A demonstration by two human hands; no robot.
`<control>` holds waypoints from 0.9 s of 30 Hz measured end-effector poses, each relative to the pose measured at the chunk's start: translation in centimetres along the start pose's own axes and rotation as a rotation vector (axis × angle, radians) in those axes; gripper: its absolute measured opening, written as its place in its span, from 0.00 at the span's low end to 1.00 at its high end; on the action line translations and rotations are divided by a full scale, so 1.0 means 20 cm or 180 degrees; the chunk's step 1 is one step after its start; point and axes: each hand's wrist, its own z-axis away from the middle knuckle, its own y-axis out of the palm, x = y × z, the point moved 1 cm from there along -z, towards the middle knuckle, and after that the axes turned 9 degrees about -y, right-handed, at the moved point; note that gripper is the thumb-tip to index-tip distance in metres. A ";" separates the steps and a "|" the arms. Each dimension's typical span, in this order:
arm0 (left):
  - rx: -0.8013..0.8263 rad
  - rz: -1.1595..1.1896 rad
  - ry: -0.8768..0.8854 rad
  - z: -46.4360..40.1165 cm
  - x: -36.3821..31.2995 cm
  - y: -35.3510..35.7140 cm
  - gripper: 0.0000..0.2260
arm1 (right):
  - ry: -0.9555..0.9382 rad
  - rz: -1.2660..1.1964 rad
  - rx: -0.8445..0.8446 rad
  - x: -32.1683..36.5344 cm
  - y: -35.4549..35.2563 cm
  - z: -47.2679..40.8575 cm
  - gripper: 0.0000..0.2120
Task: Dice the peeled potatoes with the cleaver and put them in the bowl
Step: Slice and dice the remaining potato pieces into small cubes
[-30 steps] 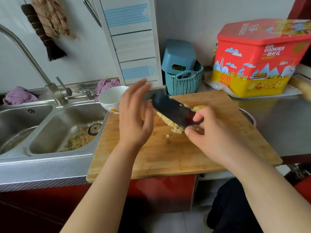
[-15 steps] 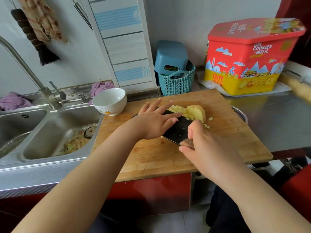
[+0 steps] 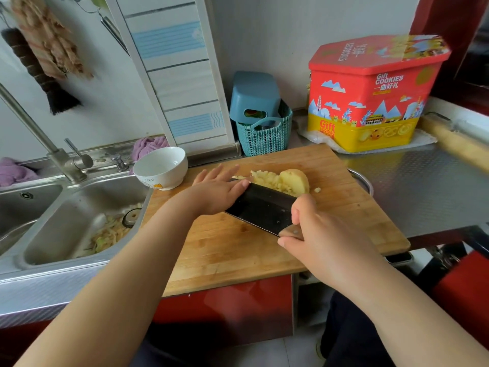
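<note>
Near the cutting board's (image 3: 238,250) far edge, diced potato (image 3: 267,181) lies against an uncut potato piece (image 3: 295,181). The right hand (image 3: 322,234) grips the cleaver (image 3: 262,210); the left hand's (image 3: 219,192) straight fingers rest on its blade. The white bowl (image 3: 161,168) seems empty.

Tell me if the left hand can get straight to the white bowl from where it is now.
Probably yes. The left hand lies flat on the dark cleaver blade, holding nothing, and the white ceramic bowl stands just beyond it at the wooden cutting board's corner.
</note>
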 end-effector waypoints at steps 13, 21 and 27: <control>-0.1369 0.1510 -0.0365 -0.12 0.08 0.00 0.11 | 0.0751 -0.1162 -0.0431 -0.22 -0.09 0.08 0.14; -0.1892 0.0566 -0.0054 -0.06 -0.02 0.05 0.12 | 0.0946 -0.2077 -0.1112 -0.33 -0.16 0.06 0.10; -0.1812 0.0458 -0.0279 -0.08 -0.04 0.02 0.18 | 0.1091 -0.1767 -0.0908 -0.41 -0.18 0.00 0.25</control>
